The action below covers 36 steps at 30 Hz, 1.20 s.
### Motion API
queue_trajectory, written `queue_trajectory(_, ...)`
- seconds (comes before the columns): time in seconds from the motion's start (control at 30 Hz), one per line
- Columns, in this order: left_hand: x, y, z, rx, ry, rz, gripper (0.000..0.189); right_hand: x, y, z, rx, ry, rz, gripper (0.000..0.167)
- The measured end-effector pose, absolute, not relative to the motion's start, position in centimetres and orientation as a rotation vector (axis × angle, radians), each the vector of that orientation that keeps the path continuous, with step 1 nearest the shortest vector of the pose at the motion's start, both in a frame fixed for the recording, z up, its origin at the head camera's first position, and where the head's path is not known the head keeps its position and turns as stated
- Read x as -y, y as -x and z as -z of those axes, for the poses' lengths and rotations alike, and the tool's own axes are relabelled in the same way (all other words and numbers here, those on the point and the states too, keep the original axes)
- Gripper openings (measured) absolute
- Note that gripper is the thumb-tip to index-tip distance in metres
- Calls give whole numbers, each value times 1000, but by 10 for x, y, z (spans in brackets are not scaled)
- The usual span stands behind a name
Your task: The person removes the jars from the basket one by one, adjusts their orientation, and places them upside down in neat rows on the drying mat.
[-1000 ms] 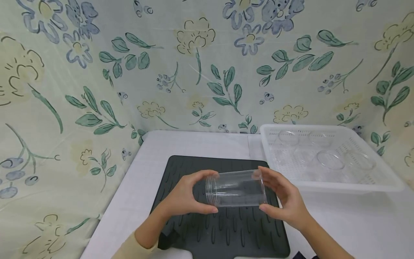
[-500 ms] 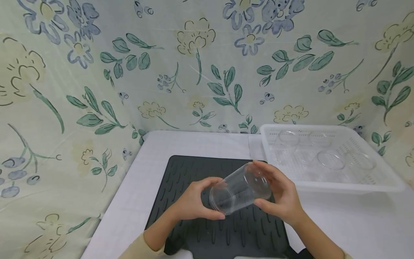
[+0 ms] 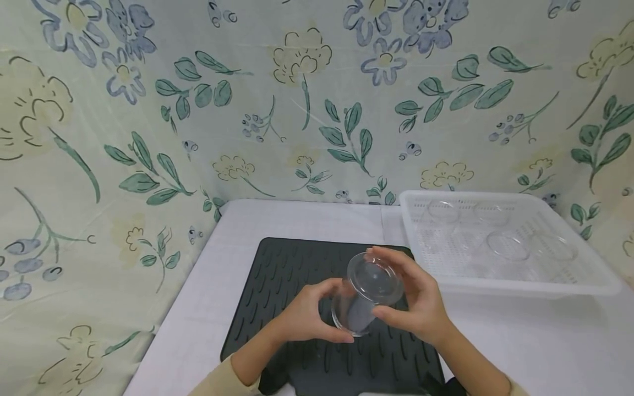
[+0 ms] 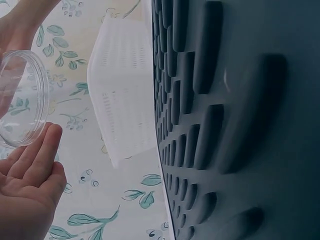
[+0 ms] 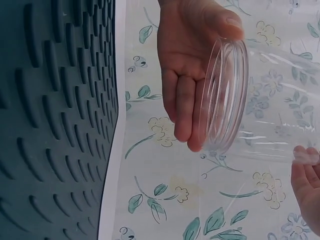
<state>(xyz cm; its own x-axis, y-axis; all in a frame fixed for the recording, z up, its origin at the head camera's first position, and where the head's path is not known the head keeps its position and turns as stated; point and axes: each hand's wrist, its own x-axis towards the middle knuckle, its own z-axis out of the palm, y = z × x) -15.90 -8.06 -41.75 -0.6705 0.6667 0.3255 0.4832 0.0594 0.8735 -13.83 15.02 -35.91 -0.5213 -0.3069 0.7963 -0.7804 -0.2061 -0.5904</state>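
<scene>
A clear plastic jar [image 3: 373,278] is tilted above the dark ribbed mat, its flat round base turned up towards the head camera. My left hand [image 3: 312,313] grips the lower end, which has a ringed rim, between thumb and fingers. At the base end, my right hand [image 3: 421,297] holds the jar with its thumb in front and fingers behind. The right wrist view shows the jar's ringed rim [image 5: 227,95] close up, against the left hand's fingers. Part of the jar [image 4: 25,100] also appears at the edge of the left wrist view.
Below the hands lies the dark drying mat [image 3: 292,269] on a white-covered table [image 3: 525,341]. A white perforated basket [image 3: 515,286] at the back right contains several clear round containers [image 3: 507,246]. Flowered cloth [image 3: 297,137] hangs behind and to the left.
The jar has turned from lying nearly level to a steep tilt, its base swinging up towards the head camera. My left hand has shifted right and down; my right hand has moved left.
</scene>
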Motion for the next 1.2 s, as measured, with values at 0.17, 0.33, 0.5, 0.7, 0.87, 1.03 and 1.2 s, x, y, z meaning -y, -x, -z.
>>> queue_trajectory(0.17, 81, 160, 421, -2178, -1173, -1664, 76, -146, 139, 360, 1702, -1279, -1768, 73)
queue_trajectory(0.33, 85, 162, 421, -2210, -1188, -1657, 76, -143, 141, 359, 1697, -1290, -1761, 74)
queue_trajectory(0.5, 93, 161, 418, -2276, -1152, -1606, 82, -139, 143, 359, 1708, -1286, -1752, 74)
queue_trajectory(0.7, 115, 157, 416, -2465, -979, -1425, 91, -135, 147, 361, 1740, -1265, -1750, 73)
queue_trajectory(0.87, 144, 150, 418, -2520, -789, -1121, 109, -132, 150, 364, 1749, -1269, -1763, 72)
queue_trajectory(1.03, 176, 141, 431, -2466, -718, -944, 121, -130, 154, 366, 1758, -1265, -1772, 70)
queue_trajectory(1.2, 200, 133, 442, -2515, -624, -1031, 119, -127, 160, 369, 1810, -1222, -1755, 71)
